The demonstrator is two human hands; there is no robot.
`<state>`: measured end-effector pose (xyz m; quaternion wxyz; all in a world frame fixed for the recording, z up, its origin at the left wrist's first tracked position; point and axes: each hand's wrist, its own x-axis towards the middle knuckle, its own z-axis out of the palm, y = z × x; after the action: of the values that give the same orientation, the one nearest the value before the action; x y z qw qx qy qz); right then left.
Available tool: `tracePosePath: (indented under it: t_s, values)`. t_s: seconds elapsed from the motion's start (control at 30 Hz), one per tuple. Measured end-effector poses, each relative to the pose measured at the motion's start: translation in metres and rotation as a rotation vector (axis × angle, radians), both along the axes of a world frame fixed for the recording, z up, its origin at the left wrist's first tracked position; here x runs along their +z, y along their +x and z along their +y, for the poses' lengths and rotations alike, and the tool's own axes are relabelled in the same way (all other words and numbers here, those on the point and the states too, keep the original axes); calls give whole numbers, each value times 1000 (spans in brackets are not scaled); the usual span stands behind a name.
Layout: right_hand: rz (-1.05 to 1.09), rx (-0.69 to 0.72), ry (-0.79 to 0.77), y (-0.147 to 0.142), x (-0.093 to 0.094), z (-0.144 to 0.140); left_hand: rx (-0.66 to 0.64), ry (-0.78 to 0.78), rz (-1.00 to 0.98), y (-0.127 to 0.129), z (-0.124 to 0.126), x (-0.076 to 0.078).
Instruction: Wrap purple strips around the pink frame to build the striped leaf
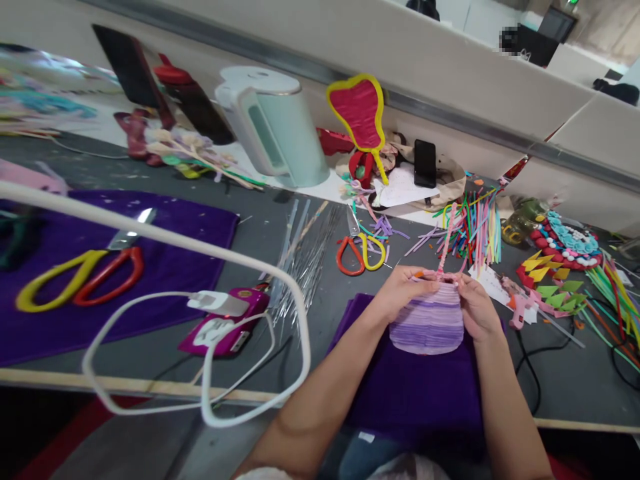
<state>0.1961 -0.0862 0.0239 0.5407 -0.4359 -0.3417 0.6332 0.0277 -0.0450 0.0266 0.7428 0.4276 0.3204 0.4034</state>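
A lilac-and-purple striped hand fan [427,323] is held between my two hands, its rounded end toward me and its thin pink handle [447,233] pointing away. My left hand [403,293] grips the upper left edge, thumb lying along the top. On the right edge, the fingers of my right hand [477,303] are closed. Beneath the fan a dark purple cloth [415,400] covers the table edge and my lap. Just beyond my left hand lie scissors [363,253] with one red and one yellow handle loop.
A white cable [295,300] loops up in the left foreground near a magenta power strip [225,327]. Larger scissors [110,267] rest on purple cloth. Behind stand a pale green kettle [287,127] and a red fan with yellow rim [357,113]. Colourful pipe cleaners [483,230] and a glue gun [521,310] lie rightward.
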Motion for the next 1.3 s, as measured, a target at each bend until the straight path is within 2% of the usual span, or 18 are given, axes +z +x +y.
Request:
tracePosePath:
  t_s: [0.1,0.2,0.43,0.63,0.73,0.83,0.9,1.07,1.13,1.2,1.3]
  values:
    - [-11,-50,-1,-3,0,-2,26,10,26,1,-1,3]
    - [-100,-124,67,-9,1,-5,35,46,71,2,-4,7]
    - [-686,-334,301,-18,-1,-7,58,76,136,2,-9,12]
    - [-1073,-390,428,-9,2,-10,108,75,218,-1,-8,16]
    - [-1147,-390,462,-4,2,-11,117,72,225,-1,-7,13]
    - [-1035,-338,396,0,2,-10,97,55,212,-1,-5,10]
    - [-857,-283,297,2,1,-10,75,17,194,-1,-4,10]
    - [-142,-119,34,3,-5,-6,-5,-96,113,-3,-1,8]
    - [70,-56,-66,2,-8,-4,-40,-128,91,-3,1,4]
    - [167,-35,-121,2,-13,-1,-53,-154,94,-3,3,0]
    - [145,-71,-154,2,-20,2,-47,-175,122,-2,7,-6]
